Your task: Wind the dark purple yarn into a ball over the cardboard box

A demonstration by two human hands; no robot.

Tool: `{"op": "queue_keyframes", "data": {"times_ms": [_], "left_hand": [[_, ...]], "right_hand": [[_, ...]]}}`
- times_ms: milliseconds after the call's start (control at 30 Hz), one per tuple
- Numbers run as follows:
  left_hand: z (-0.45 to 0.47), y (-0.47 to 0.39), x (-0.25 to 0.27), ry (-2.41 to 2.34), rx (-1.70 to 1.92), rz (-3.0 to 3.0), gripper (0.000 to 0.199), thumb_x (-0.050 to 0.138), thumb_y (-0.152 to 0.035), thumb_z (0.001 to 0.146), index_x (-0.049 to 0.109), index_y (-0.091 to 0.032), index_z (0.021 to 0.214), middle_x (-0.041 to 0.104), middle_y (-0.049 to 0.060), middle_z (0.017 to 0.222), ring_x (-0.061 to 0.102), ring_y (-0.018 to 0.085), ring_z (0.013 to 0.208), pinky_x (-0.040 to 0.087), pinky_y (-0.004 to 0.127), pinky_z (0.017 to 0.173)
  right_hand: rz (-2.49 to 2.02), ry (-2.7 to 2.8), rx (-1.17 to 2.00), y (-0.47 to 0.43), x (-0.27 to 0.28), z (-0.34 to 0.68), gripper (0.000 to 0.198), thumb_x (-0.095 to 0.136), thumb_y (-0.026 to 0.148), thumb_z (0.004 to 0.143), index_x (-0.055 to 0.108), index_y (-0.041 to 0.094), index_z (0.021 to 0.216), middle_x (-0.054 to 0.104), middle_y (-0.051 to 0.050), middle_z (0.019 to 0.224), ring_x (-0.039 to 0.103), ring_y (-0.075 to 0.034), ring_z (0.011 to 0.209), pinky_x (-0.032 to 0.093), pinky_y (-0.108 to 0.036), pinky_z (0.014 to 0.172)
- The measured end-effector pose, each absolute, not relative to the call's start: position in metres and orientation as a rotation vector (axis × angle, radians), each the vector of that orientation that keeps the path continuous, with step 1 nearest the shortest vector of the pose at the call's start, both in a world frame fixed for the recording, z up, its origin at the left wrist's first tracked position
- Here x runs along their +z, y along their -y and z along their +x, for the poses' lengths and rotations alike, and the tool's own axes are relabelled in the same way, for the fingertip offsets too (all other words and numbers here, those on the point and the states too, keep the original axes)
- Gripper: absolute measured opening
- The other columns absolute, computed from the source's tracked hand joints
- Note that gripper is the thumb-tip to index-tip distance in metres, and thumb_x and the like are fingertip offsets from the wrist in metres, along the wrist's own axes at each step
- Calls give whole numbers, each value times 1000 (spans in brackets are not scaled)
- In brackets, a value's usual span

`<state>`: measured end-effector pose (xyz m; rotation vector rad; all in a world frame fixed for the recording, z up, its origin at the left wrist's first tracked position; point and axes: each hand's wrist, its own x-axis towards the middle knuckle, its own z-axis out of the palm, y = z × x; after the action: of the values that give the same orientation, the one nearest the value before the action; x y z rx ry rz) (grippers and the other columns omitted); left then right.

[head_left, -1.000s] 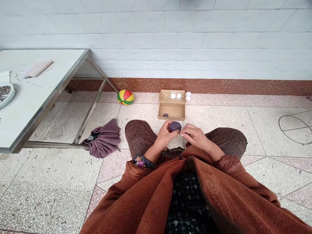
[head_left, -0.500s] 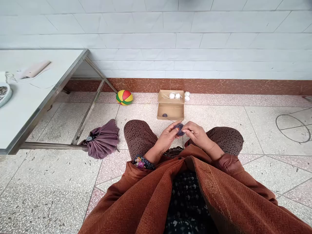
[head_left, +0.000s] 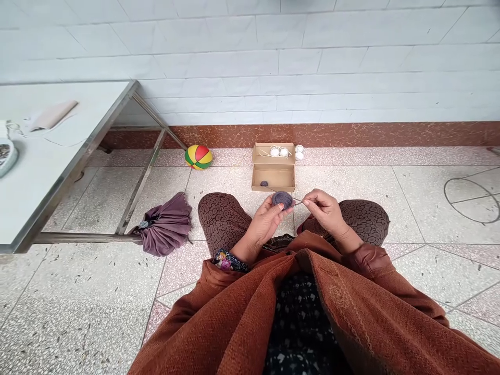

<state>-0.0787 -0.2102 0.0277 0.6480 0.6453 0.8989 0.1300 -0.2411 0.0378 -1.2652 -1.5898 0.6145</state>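
Note:
A ball of dark purple-grey yarn [head_left: 282, 199] rests in my left hand [head_left: 266, 221], held between thumb and fingers above the gap between my knees. To its right, my right hand [head_left: 323, 209] pinches a strand of yarn [head_left: 298, 202] that stretches from the ball. Just beyond my hands an open cardboard box [head_left: 283, 179] lies on the floor. Inside it is a smaller dark ball of yarn [head_left: 264, 183], from which a thin strand runs toward my left hand. White yarn balls [head_left: 279, 151] lie in the box's raised lid.
More white yarn balls [head_left: 299, 152] sit beside the box. A coloured ball [head_left: 198, 157] lies near the wall. At left stand a metal-framed table [head_left: 58, 156] and a folded purple umbrella [head_left: 166, 225]. A wire ring [head_left: 472, 201] lies on the floor at right.
My right hand has moved right, away from the yarn ball, drawing a strand out between my hands. More of the ball now shows in my left hand.

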Motion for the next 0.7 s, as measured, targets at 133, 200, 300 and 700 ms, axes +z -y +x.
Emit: {"op": "queue_keyframes", "data": {"times_ms": [133,200,300,700], "left_hand": [[-85,205,29,-668,937,583,54,93,-51,77,66,-24,114,74,7,124,74,25,113,57,40,100],[-87,204,28,-686,936,561,54,93,-52,76,68,-23,114,75,7,122,73,21,103,57,34,89],[-87,204,28,-697,931,535,52,89,-56,78,69,-22,112,77,8,117,71,19,97,55,31,81],[-91,203,26,-714,971,562,53,94,-52,74,72,-23,112,76,7,120,71,20,104,55,34,91]], "right_hand": [[-1356,1513,657,239,25,130,37,66,56,102,69,23,86,62,0,71,54,-16,63,48,-31,63],[-1398,1477,651,237,17,130,37,67,57,101,68,23,85,61,1,70,52,-16,62,46,-30,62],[-1453,1431,633,235,9,132,39,68,59,99,68,23,85,59,2,68,49,-15,60,43,-29,59],[-1371,1511,425,251,36,137,29,66,49,104,73,25,90,67,-1,73,58,-18,62,50,-33,62]]}}
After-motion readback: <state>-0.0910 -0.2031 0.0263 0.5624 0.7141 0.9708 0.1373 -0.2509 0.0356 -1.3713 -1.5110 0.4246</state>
